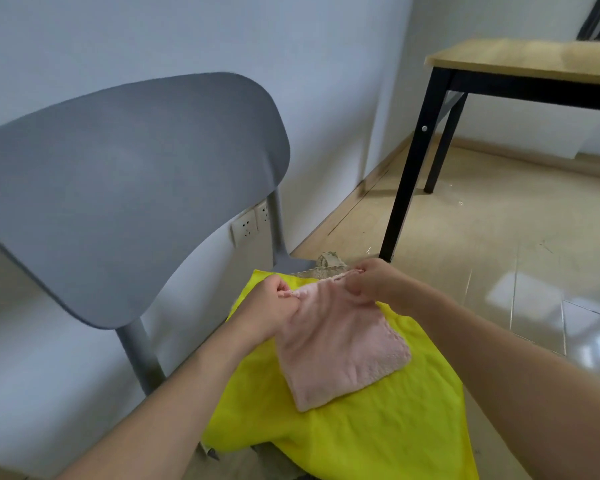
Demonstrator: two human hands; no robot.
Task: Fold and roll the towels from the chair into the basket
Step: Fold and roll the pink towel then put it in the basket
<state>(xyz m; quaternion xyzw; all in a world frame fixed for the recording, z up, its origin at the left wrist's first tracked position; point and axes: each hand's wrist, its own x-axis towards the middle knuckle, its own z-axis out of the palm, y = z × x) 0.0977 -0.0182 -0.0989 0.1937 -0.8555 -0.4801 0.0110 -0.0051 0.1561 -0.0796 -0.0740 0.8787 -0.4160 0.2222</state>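
A small pink towel (340, 348), folded, lies on a bright yellow towel (378, 434) spread over the seat of a grey chair (129, 188). My left hand (271, 306) pinches the pink towel's far left corner. At the far right corner my right hand (371, 282) pinches the same edge. A beige lace-edged cloth (329, 265) peeks out beyond the hands at the seat's far side. No basket is in view.
The chair's backrest stands close on the left, against a white wall with sockets (250, 225). A wooden table with black legs (416, 161) stands to the right on a shiny tiled floor (516, 265).
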